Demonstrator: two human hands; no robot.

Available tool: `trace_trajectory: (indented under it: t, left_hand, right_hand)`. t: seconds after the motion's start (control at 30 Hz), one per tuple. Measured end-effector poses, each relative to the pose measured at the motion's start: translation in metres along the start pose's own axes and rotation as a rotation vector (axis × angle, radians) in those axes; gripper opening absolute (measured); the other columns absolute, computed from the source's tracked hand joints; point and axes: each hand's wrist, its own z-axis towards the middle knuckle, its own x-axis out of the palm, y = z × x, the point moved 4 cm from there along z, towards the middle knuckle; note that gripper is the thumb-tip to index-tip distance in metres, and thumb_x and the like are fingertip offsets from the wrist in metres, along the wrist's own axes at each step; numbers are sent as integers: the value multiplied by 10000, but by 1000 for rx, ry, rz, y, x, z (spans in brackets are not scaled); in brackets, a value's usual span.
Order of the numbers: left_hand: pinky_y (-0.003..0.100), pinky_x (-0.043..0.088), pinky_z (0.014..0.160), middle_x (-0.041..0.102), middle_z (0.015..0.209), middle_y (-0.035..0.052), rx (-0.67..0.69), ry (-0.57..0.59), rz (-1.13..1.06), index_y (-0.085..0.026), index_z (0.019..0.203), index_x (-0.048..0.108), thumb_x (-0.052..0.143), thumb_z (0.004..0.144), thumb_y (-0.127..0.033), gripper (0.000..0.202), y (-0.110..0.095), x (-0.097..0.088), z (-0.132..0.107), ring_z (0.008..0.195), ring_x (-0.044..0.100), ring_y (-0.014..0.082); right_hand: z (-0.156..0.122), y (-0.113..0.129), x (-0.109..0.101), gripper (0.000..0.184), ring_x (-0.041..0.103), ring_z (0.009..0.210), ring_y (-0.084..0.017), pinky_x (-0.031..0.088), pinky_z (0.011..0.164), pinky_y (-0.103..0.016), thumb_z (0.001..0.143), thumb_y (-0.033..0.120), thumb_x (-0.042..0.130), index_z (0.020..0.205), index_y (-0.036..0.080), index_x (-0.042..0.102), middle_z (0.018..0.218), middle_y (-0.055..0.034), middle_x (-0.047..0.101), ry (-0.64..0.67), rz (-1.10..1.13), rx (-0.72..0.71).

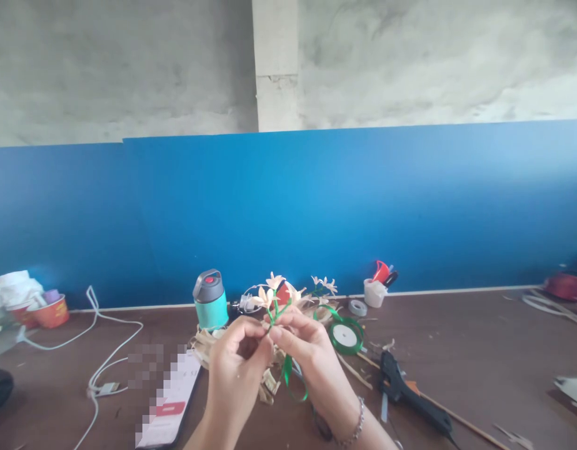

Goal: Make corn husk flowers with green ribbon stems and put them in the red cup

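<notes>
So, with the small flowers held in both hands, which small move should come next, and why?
Perhaps the right hand should take up the green ribbon while the left hand steadies the flower sprig. Fingers of both hands pinch the sprig low on its stem, and a loose length of ribbon hangs just below; whether it is fastened there, the hands hide.

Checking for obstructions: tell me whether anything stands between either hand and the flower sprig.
Nothing visible does: the left hand and right hand both pinch the flower sprig low down. Green ribbon hangs below their grip; whether any lies inside it is hidden.
</notes>
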Motion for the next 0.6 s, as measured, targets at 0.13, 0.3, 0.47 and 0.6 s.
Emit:
trace_trajectory:
  t: [0.13, 0.3, 0.47, 0.6]
  left_hand:
    - [192, 296, 407, 489, 482, -45, -254, 17, -248, -176, 583, 589, 723, 638, -258, 166, 9, 1, 3, 421, 381, 75]
    - [173, 168, 378, 375, 426, -89, -397, 21, -406, -163, 608, 577, 756, 615, -322, 239, 16, 3, 3, 382, 235, 27]
    - [163, 120, 376, 332, 426, -110, -495, 44, -548, -167, 592, 521, 789, 574, -327, 313, 20, 10, 2, 373, 191, 8]
    - [163, 100, 371, 322, 412, -117, -531, 54, -604, -170, 599, 517, 800, 558, -325, 326, 26, 13, 4, 366, 180, 8]
  right_hand:
    - [1, 1, -1, 243, 524, 680, -128, 408, 643, -241, 640, 333, 765, 806, 178, 677, 785, -11, 618, 76, -49, 85]
    - [5, 2, -7, 254, 516, 651, -123, 391, 601, -231, 652, 372, 752, 738, 150, 667, 710, -14, 628, 57, -158, 81]
    - [8, 0, -11, 299, 412, 527, -86, 300, 490, -219, 648, 421, 740, 652, 136, 650, 568, 25, 543, 93, -259, 75]
    - [12, -6, -17, 234, 472, 546, -98, 341, 510, -220, 648, 356, 740, 679, 141, 653, 588, 16, 579, 106, -271, 100]
